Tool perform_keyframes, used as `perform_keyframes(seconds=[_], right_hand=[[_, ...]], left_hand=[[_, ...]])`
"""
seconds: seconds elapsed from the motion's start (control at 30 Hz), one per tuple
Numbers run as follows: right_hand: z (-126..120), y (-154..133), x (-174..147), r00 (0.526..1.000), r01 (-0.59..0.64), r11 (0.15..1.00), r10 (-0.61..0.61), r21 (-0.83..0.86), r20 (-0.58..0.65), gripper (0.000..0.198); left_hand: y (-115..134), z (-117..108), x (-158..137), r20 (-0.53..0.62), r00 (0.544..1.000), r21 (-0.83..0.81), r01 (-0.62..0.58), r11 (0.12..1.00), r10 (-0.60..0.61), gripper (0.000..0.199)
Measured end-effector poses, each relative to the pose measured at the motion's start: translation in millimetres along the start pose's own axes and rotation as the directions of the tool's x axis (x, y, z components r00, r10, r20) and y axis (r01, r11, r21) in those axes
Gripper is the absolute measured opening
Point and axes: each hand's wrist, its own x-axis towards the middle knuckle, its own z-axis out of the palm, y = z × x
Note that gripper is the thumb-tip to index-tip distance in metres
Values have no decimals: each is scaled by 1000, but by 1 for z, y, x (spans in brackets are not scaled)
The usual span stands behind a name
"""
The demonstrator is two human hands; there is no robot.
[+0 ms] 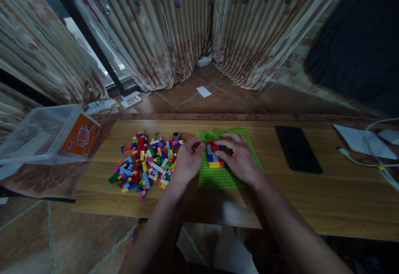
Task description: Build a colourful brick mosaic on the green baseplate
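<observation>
A green studded baseplate (215, 180) lies on the wooden table with a small structure of toy building bricks (213, 164) on it, in yellow, blue, grey, red and orange. My right hand (239, 154) reaches over the structure from the right, its thumb and forefinger closed about a red brick (215, 146) at the upper part. At the baseplate's left edge is my left hand (189, 158), fingertips pinched together beside the structure; whatever is between them is hidden. A pile of loose bricks (145, 167) in many colours spreads just left of my left hand.
A black phone (298, 148) lies right of the baseplate, with white cables (358, 160) and paper (363, 141) farther right. A clear plastic box (46, 128) with an orange label stands beyond the table's left end. Curtains (149, 37) hang behind.
</observation>
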Motion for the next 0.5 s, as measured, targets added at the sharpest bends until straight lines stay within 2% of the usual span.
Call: perform_keyframes(seconds=[0.23, 0.5], right_hand=[[8, 2, 3, 999, -35, 999, 34, 27, 19, 20], [11, 3, 1, 991, -133, 988, 132, 79, 17, 20]], left_hand=[[5, 0, -2, 34, 999, 133, -15, 991, 11, 22], [9, -2, -5, 95, 995, 200, -52, 978, 34, 21]])
